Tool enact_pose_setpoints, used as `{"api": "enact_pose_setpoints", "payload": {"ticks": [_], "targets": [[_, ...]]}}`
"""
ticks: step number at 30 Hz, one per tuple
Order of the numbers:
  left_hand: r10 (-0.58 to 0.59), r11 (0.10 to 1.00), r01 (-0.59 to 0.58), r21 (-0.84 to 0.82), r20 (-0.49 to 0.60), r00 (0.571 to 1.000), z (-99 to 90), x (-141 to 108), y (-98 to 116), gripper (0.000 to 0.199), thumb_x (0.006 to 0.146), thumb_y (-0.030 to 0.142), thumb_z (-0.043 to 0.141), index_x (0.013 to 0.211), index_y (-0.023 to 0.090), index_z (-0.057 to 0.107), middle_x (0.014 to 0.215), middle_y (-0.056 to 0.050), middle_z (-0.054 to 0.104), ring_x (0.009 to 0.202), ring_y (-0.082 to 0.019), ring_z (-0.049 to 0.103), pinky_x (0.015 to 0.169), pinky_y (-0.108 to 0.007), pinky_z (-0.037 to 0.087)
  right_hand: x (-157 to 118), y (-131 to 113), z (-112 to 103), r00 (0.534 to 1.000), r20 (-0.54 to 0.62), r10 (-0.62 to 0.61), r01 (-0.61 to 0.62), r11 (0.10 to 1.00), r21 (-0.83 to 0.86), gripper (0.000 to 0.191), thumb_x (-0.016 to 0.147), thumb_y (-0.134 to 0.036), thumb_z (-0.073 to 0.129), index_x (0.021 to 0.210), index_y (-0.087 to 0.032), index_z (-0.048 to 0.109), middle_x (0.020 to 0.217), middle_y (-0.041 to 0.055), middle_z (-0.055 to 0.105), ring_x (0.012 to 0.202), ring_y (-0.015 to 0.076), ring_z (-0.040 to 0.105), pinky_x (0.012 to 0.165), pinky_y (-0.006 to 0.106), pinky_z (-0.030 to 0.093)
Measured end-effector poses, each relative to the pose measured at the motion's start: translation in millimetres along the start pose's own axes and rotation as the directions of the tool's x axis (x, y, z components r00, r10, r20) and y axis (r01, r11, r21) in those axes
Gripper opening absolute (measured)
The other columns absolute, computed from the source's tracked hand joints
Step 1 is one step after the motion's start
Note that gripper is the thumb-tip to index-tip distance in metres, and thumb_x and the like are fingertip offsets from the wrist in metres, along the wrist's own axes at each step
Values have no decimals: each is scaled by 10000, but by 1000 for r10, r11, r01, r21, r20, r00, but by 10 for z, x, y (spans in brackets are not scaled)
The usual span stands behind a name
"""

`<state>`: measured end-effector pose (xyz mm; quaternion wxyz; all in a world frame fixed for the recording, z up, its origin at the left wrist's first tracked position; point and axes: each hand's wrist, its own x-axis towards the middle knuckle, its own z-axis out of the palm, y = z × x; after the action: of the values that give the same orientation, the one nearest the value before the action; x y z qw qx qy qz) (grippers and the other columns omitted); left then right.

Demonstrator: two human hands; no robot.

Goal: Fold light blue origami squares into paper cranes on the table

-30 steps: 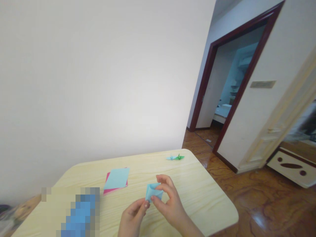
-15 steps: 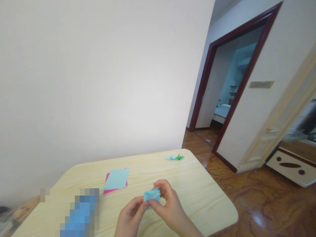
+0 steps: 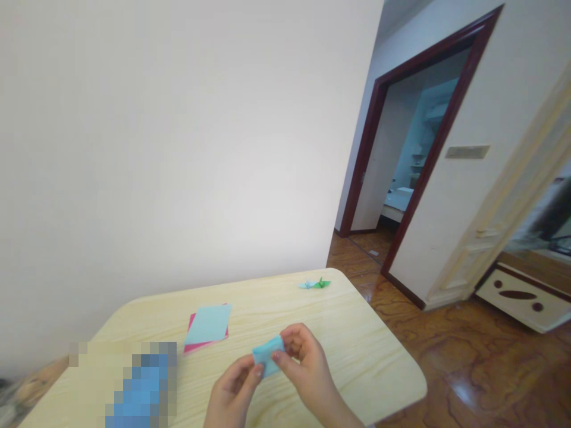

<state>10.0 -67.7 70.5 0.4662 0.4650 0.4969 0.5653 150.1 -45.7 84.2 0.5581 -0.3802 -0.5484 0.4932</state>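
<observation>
A small folded piece of light blue paper [image 3: 269, 355] is held just above the table between both hands. My left hand [image 3: 235, 386] pinches its lower left side, thumb in front. My right hand [image 3: 306, 365] grips the right side, with the thumb on the front face and the fingers curled behind. Farther back on the left lie a light blue sheet [image 3: 209, 324] and a pink sheet [image 3: 194, 347], mostly covered by the blue one. Near the back right corner sit a pale blue folded paper figure [image 3: 307, 285] and a green one [image 3: 322, 283], side by side.
The pale wooden table [image 3: 357, 351] has rounded corners and stands against a white wall [image 3: 191, 142]. A pixelated area with a blue shape covers its left front. To the right are a doorway with a dark red frame [image 3: 372, 142], brown flooring and a low cabinet [image 3: 521, 297].
The folded blue paper has shifted slightly left and now shows a flatter, wider face, tilted up to the right. My right thumb has moved up onto it. The view has shifted a little.
</observation>
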Motion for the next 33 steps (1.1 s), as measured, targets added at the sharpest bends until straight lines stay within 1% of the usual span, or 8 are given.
{"api": "enact_pose_setpoints", "payload": {"ticks": [4,8,13,18,21,25,30,33], "targets": [[23,999,-24,-23,-47,999,46,-20,-28,338,544,500,733,678,191,715,613,-25,690,629,-206,627,664,-279,521,10,30,11,998,-59,-11,10,1000,-19,283,634,-317,728,718,-191,488,651,-19,554,598,133,541,565,242,439],[39,999,-42,-25,-114,993,103,-52,-16,347,535,495,743,706,196,709,618,-14,690,627,-202,627,624,-263,518,7,18,-2,999,-23,-33,30,994,-106,185,682,-295,686,711,-170,552,648,2,584,613,141,544,590,254,452],[46,997,-52,-60,-82,996,144,-65,37,351,553,501,727,739,203,713,690,-33,715,715,-230,638,704,-294,514,9,-47,-20,992,18,-125,126,970,-208,90,718,-244,651,708,-163,612,697,18,609,662,148,563,624,249,466],[64,997,-65,-34,-36,997,117,-66,79,299,599,483,702,722,211,720,652,-15,690,659,-204,605,654,-257,495,24,-103,-30,982,28,-185,186,951,-248,29,697,-174,653,684,-170,627,679,12,602,654,143,560,615,241,460],[94,995,-93,25,-26,995,104,-64,95,278,633,475,672,692,207,715,609,-6,659,652,-203,591,639,-247,479,37,-137,-33,972,40,-234,235,929,-285,49,676,-140,660,667,-175,626,691,17,601,675,152,564,634,254,460],[105,991,-102,82,-45,993,116,-69,111,310,651,509,628,629,207,694,559,-5,622,646,-212,585,639,-260,478,57,-163,-42,958,55,-282,284,903,-323,96,661,-135,682,619,-189,614,728,20,616,732,163,576,691,274,463],[107,991,-105,85,-16,994,93,-65,107,292,672,491,620,628,209,680,537,1,605,645,-214,591,606,-256,482,80,-161,-53,964,102,-244,264,903,-338,101,661,-172,703,620,-186,612,695,8,618,684,150,577,658,257,461],[65,997,-68,48,55,996,34,-31,86,264,666,464,647,721,211,696,611,-7,660,664,-208,616,632,-259,500,86,-164,-53,970,102,-219,241,901,-361,110,649,-182,723,616,-180,618,648,-3,608,639,143,568,619,244,447]]}}
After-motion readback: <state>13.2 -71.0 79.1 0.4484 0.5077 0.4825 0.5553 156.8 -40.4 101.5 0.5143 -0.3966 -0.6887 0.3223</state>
